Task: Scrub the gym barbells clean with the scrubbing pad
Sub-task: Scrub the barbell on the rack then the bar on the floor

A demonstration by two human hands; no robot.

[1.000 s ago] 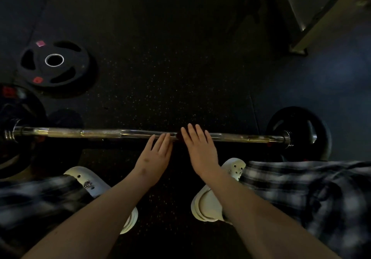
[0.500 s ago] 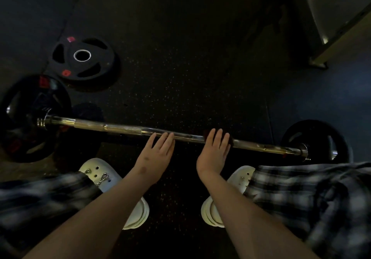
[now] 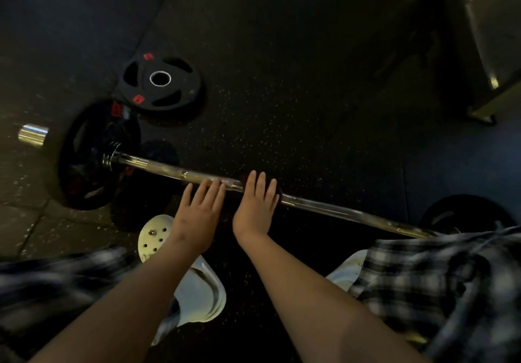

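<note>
On the floor: barbell, apparently mid-scrub (outer lengths likely remain), right hand pressing pad flat-fingered, left hand flat-fingered alongside.

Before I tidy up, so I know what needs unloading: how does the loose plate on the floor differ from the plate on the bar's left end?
The loose plate lies flat on the floor; the loaded plate stands on edge. The loose plate's chrome-ringed hole is empty; the loaded plate has the bar through it. Both are black with grip cut-outs and red marks.
</note>
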